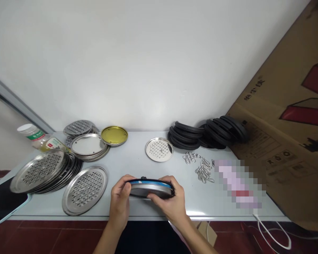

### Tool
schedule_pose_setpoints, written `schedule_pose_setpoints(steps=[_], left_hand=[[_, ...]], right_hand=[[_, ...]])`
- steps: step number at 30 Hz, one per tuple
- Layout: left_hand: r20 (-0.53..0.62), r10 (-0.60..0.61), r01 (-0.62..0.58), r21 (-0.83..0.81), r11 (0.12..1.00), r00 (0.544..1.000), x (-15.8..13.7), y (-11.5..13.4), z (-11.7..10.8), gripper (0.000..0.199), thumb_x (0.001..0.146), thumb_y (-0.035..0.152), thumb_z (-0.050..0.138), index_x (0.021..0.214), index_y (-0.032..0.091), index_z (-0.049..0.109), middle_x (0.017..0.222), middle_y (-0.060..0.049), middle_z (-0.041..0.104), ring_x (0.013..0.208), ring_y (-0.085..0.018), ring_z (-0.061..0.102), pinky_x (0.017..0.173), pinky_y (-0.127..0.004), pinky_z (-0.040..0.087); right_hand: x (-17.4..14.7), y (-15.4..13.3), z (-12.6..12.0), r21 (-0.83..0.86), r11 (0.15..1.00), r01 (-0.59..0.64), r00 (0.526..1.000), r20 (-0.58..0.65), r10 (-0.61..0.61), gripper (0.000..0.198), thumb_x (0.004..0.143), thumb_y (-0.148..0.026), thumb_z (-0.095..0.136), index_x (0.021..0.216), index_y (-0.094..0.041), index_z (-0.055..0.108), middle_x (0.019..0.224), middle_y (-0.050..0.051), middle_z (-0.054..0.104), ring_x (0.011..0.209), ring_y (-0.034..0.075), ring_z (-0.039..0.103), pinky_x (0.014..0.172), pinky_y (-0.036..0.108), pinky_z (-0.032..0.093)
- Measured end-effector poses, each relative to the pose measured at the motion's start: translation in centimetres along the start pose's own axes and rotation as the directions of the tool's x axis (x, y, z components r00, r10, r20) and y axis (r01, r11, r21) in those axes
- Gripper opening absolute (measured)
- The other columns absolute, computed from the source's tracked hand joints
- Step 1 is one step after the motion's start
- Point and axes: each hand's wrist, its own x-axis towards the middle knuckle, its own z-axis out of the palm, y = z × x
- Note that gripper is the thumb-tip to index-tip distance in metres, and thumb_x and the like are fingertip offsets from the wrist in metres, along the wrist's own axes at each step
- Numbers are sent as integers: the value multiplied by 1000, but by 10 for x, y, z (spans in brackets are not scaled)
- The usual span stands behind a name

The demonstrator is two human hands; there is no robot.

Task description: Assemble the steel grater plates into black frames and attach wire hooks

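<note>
A round metal disc point(145, 190) with a black rim and a blue strip along its edge is held between both hands, tilted on edge above the front of the table. My left hand point(120, 199) grips its left end, thumb pressed on the near side. Around the right end wraps my right hand point(172, 201), its thumb lying along the silver face. The far side of the disc is hidden. A perforated grater disc point(85, 190) lies left of my left hand, and a smaller one point(159, 149) lies beyond the held disc.
Stacked grater discs point(39, 171), plain silver discs point(88, 144) and a gold disc point(114, 135) sit at left, near bottles point(33, 135) and a phone point(7, 201). Black rings point(185, 135), metal rings point(190, 157) and clips point(204, 171) lie right, before a cardboard box point(286, 148).
</note>
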Motion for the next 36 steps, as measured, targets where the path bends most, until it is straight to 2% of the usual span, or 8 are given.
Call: schedule_pose_setpoints(steps=[3, 7, 10, 13, 19, 25, 30, 36], left_hand=[[-112, -92, 91, -20, 996, 989, -5, -5, -8, 39, 87, 55, 61, 101, 18, 63, 92, -5, 69, 85, -20, 66, 74, -29, 51], [-216, 39, 17, 253, 967, 976, -9, -10, -20, 39, 85, 51, 66, 108, 19, 63, 105, -6, 69, 98, -21, 65, 82, -27, 51], [-127, 85, -23, 427, 904, 988, -7, -10, -26, 39, 82, 47, 69, 107, 18, 64, 107, -7, 68, 101, -22, 65, 89, -29, 51], [-45, 28, -1, 508, 862, 999, -3, -9, -29, 40, 81, 46, 71, 109, 19, 61, 92, -3, 67, 86, -19, 65, 78, -27, 53], [87, -193, 115, 544, 831, 977, 1, -8, -28, 41, 85, 47, 66, 112, 18, 58, 77, 2, 59, 69, -14, 62, 67, -25, 49], [123, -272, 171, 523, 835, 954, 0, -7, -28, 38, 86, 50, 63, 106, 19, 57, 73, 2, 62, 71, -15, 61, 70, -26, 49], [189, -266, 98, 613, 784, 945, 0, -5, -28, 31, 86, 50, 63, 88, 20, 57, 73, 1, 62, 70, -15, 58, 67, -24, 45], [138, -223, 26, 796, 605, 965, 7, -1, -20, 35, 85, 55, 60, 79, 20, 62, 69, 0, 65, 66, -16, 57, 63, -26, 43]], right_hand=[[-4, 2, -2, 94, 989, -111, 990, 95, 102, 33, 70, -29, 82, 94, -21, 60, 79, -1, 69, 73, 18, 65, 68, 26, 52], [-6, -3, -11, 143, 970, -194, 970, 177, 168, 26, 74, -29, 80, 91, -21, 62, 82, -1, 69, 77, 18, 64, 71, 26, 52], [-4, -5, -17, 167, 962, -216, 968, 164, 189, 30, 72, -29, 82, 95, -20, 65, 88, 1, 70, 83, 20, 64, 73, 27, 51], [0, -3, -21, 213, 944, -251, 965, 128, 228, 34, 75, -34, 81, 103, -19, 66, 95, 4, 72, 89, 22, 65, 78, 29, 51], [2, 3, -26, 475, 770, -426, 894, 90, 439, 40, 84, -50, 70, 110, -20, 67, 92, 6, 76, 85, 23, 68, 78, 32, 52], [0, 1, -26, 579, 685, -442, 871, 95, 482, 41, 83, -48, 71, 116, -24, 68, 106, 6, 76, 97, 25, 69, 85, 34, 53], [4, 12, -27, 421, 813, -402, 898, 8, 440, 43, 86, -49, 67, 121, -24, 65, 120, 8, 71, 112, 28, 65, 91, 39, 53], [16, 21, -36, -135, 978, -159, 985, 43, 166, 47, 91, -39, 57, 132, -16, 56, 131, 14, 62, 121, 29, 57, 107, 45, 43]])
